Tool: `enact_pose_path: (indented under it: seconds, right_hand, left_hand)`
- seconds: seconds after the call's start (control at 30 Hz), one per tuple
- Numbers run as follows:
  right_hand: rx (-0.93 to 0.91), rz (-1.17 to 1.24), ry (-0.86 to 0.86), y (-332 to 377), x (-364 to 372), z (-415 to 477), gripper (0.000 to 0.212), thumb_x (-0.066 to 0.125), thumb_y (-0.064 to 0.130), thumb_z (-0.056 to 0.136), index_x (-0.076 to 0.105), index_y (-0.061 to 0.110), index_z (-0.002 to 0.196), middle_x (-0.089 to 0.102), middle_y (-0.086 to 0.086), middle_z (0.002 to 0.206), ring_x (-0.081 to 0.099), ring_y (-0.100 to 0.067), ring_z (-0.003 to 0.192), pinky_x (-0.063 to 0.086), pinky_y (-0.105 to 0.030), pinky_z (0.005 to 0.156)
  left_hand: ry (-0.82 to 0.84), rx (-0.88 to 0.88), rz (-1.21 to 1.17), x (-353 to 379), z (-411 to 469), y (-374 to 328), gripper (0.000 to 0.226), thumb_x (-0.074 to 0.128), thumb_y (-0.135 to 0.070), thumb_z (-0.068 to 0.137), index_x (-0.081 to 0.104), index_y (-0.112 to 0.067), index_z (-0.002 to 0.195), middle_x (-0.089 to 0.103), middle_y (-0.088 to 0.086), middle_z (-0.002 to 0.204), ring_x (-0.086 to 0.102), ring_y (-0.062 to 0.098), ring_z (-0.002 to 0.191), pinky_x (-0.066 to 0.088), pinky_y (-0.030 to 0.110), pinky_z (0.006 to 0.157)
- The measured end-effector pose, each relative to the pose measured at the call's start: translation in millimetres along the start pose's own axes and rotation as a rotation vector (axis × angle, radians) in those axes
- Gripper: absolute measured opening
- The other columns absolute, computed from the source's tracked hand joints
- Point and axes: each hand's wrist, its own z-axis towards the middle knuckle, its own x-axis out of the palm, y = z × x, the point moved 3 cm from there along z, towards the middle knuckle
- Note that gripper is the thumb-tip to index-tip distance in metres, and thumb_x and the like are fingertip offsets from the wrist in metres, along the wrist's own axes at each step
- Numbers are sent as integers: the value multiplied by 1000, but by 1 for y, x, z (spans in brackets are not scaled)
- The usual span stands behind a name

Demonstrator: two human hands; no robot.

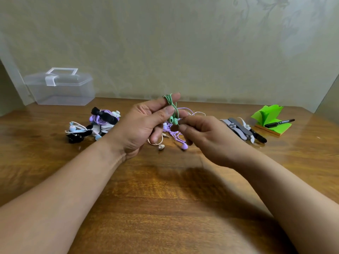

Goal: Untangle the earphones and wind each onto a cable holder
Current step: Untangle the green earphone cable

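Above wood table: left hand pinches coiled green earphones

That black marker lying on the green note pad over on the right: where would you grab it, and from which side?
Pinch the marker across the middle of its barrel, coming straight down from above. It lies flat on the green note pad, long and thin, with both long sides free. The pad's fanned-up leaves stand close behind one end, so the middle looks the easier hold.

The head camera is looking forward and down across the table from its near side, close above, facing the wall behind.
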Motion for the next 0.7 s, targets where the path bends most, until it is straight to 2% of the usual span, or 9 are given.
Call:
enact_pose_path:
  seconds: [0.1, 0.17, 0.23, 0.33, 0.43, 0.5, 0.57, 0.63, 0.7]
  right_hand:
    - [26, -165, 35, 0, 3, -1, 29, 57, 26, 107, 69, 9, 88, 64, -3, 70, 50, -1, 59, 37, -20, 57]
    - [49, -210, 22, -2, 2, 0, 30, 59, 29, 106, 70, 10, 85, 59, 5, 62, 51, 1, 55, 34, -17, 53]
    - [29, -259, -5, -2, -1, 0, 30, 61, 31, 105, 70, 15, 81, 53, 10, 56, 46, -5, 52, 32, -18, 51]
    - [6, -309, -50, -1, -9, 0, 27, 66, 33, 101, 71, 18, 80, 52, 6, 57, 42, -9, 54, 29, -23, 50]
    - [18, -202, -96, -1, -25, 0, 16, 75, 31, 96, 74, 18, 86, 59, 4, 64, 45, -6, 57, 36, -29, 55]
    - [13, 45, -140, 1, -39, 1, 14, 73, 22, 98, 69, 10, 90, 55, 7, 63, 43, -7, 53, 35, -25, 51]
    - [16, 271, -178, 1, -50, 1, 10, 67, 15, 100, 66, 7, 94, 48, -1, 66, 37, -9, 51, 31, -21, 47]
    - [42, 410, -175, -3, -49, 2, 9, 65, 16, 102, 66, 9, 97, 43, -3, 68, 31, -11, 51, 27, -21, 46]
    - [79, 518, -144, -9, -42, 4, 12, 64, 19, 103, 69, 13, 93, 40, -2, 65, 24, -13, 53, 21, -22, 46]
  left_hand:
    - [-54, 14, 191, -4, 1, 4, 36, 55, -14, 105, 62, -23, 139, 78, 3, 111, 33, 10, 37, 34, 16, 44]
    - [-61, 9, 297, -5, 0, 8, 37, 56, -14, 105, 61, -23, 141, 79, -1, 106, 33, 11, 38, 34, 18, 44]
    - [-27, -4, 372, -2, -1, 9, 38, 57, -14, 105, 62, -26, 141, 75, -7, 89, 35, 12, 40, 32, 20, 44]
    - [96, -2, 530, 5, -5, 6, 31, 54, -15, 107, 68, -24, 132, 63, -19, 66, 41, 12, 46, 35, 22, 50]
    - [237, -56, 583, 8, -9, 6, 22, 51, -20, 109, 69, -21, 121, 75, -14, 88, 44, 20, 53, 35, 28, 55]
    - [304, -148, 549, 9, -13, 8, 23, 54, -22, 107, 71, -24, 122, 76, -8, 97, 42, 20, 55, 35, 29, 54]
    - [416, -210, 408, 15, -18, 8, 25, 57, -22, 105, 73, -26, 124, 75, 1, 99, 41, 22, 58, 35, 32, 54]
    - [537, -148, 224, 21, -22, 3, 31, 55, -20, 104, 72, -30, 128, 72, 8, 102, 45, 25, 64, 39, 27, 53]
    - [521, -84, -1, 23, -19, -5, 38, 52, -17, 102, 66, -26, 137, 70, 9, 100, 53, 21, 59, 35, 19, 49]
